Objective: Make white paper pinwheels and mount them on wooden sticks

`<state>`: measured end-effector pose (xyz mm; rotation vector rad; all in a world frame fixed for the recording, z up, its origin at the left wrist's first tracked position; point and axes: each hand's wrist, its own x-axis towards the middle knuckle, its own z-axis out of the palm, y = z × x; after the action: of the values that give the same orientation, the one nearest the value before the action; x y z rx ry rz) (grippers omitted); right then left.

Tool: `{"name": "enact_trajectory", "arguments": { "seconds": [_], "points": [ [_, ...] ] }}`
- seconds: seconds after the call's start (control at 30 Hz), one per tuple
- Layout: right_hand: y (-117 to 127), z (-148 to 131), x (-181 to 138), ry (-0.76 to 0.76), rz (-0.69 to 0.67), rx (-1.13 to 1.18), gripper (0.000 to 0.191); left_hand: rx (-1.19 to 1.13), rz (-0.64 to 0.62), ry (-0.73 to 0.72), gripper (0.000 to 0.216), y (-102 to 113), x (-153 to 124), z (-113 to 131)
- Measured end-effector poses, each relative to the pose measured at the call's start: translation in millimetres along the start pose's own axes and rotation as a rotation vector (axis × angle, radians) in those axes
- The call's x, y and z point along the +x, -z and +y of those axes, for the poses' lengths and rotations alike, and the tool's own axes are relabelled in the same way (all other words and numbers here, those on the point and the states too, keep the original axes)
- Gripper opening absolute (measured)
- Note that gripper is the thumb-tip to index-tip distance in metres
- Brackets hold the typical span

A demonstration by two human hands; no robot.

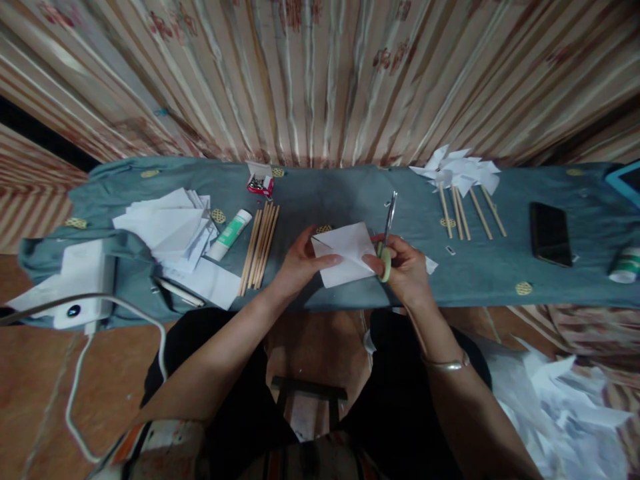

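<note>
A square of white paper (347,243) is held over the cloth between both hands. A short slit shows at its upper left corner, and creases run across it. My left hand (300,263) pinches the paper's left edge, thumb on top. In my right hand (404,267) are the scissors (391,217), green handles in the palm and metal blades pointing away from me; that hand's thumb also presses the paper's right edge. A small paper scrap (431,265) lies beside the right hand.
Left of my hands are wooden sticks (259,247), a glue stick (230,235), a small box of pins (260,180) and stacked paper (170,227). Paper pinwheels (460,172) on sticks and a phone (551,233) lie right. A cable (163,347) loops from a white device (83,280).
</note>
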<state>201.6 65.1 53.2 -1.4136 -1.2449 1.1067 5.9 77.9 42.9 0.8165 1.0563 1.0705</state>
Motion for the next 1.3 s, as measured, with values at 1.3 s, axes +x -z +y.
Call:
{"name": "enact_trajectory", "arguments": {
  "seconds": [1.3],
  "points": [
    [1.3,6.8,-28.3,-0.371,-0.637,0.231,0.054,0.144,0.189,-0.221,0.016,22.0,13.7,24.4]
  ]
}}
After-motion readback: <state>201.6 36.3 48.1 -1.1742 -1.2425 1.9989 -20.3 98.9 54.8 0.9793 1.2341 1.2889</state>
